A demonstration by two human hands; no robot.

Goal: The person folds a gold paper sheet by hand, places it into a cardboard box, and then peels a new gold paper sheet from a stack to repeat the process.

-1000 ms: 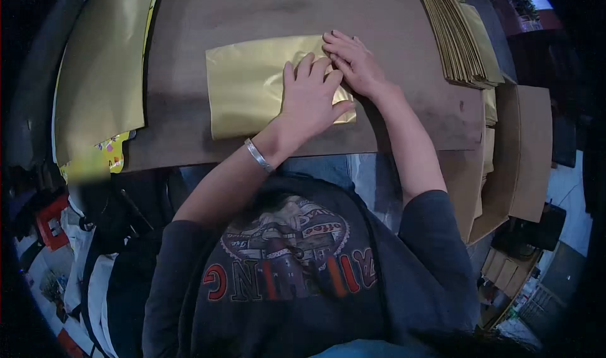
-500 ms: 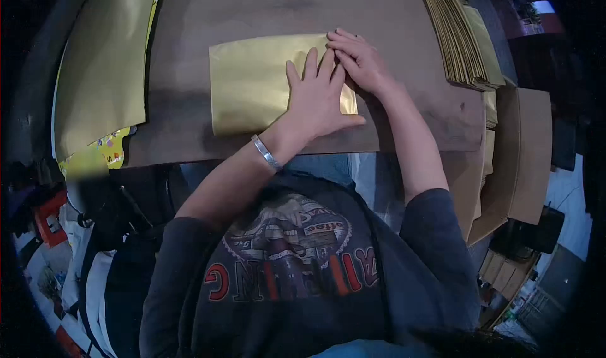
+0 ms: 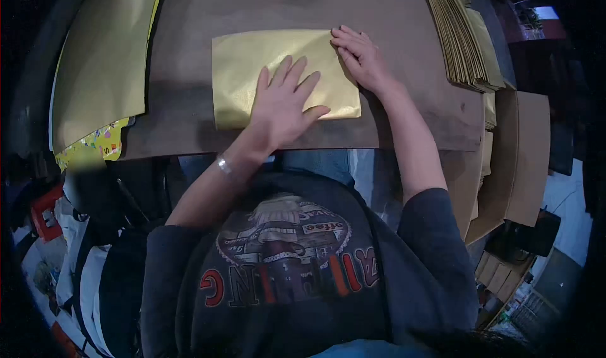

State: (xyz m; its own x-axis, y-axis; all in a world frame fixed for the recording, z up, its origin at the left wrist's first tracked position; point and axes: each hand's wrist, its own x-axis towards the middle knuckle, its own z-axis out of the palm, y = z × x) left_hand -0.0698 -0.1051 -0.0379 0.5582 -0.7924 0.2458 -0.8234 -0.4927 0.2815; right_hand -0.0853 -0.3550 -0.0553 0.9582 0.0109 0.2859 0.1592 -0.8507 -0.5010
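Observation:
A sheet of shiny gold paper (image 3: 233,61), perhaps folded, lies flat on the brown table. My left hand (image 3: 281,102) rests palm down over its middle, fingers spread, with a silver bracelet on the wrist. At the upper right corner and right edge of the paper, my right hand (image 3: 361,58) lies with its fingers stretched across the edge and the thumb a little apart. Neither hand grips anything that I can see.
Large gold sheets (image 3: 113,48) are stacked at the left, over a yellow printed sheet (image 3: 104,144). Folded gold paper pieces (image 3: 457,39) stand in a row at the upper right. Beside the table's right edge is an open cardboard box (image 3: 527,156) holding more pieces.
My left hand has slid left across the gold paper, uncovering its right part. My right hand has stayed almost in place at the right edge.

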